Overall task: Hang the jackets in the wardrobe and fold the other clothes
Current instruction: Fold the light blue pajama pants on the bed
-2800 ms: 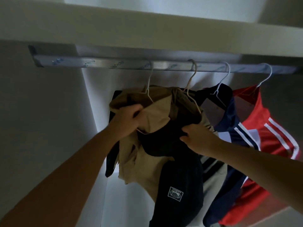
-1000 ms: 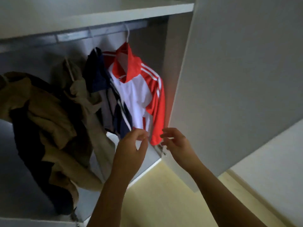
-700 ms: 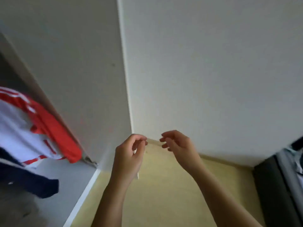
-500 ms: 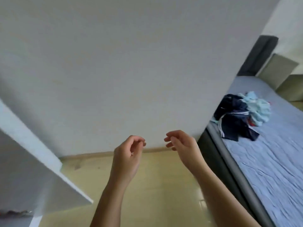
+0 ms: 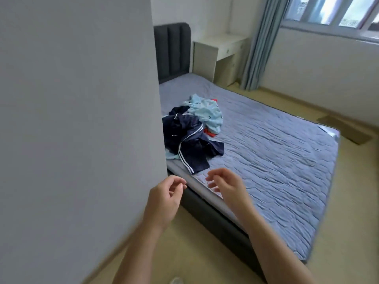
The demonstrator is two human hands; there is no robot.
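Your left hand (image 5: 166,198) and right hand (image 5: 227,187) hang in front of you over the near edge of the bed (image 5: 287,165), well apart from each other; the fingers (image 5: 213,175) of both are loosely curled and grip nothing.

The clothes you have to deal with lie in one crumpled heap on the mattress, close to the white panel (image 5: 78,119) on your left: a navy garment (image 5: 190,144) with white side stripes in front, a light blue garment (image 5: 207,113) behind it, and a scrap of a red piece (image 5: 208,133) showing between them; none of it is folded, and nothing folded lies on the bed. The inside of the wardrobe is out of view, so you cannot judge from here how many jackets hang; by my reading the heap is what is left, and whether the navy piece is a jacket cannot be told.

As for markings: the navy garment carries a small white swoosh-like logo (image 5: 175,135); the light blue cloth has tiny dark prints, too small to make out; no writing is legible anywhere.
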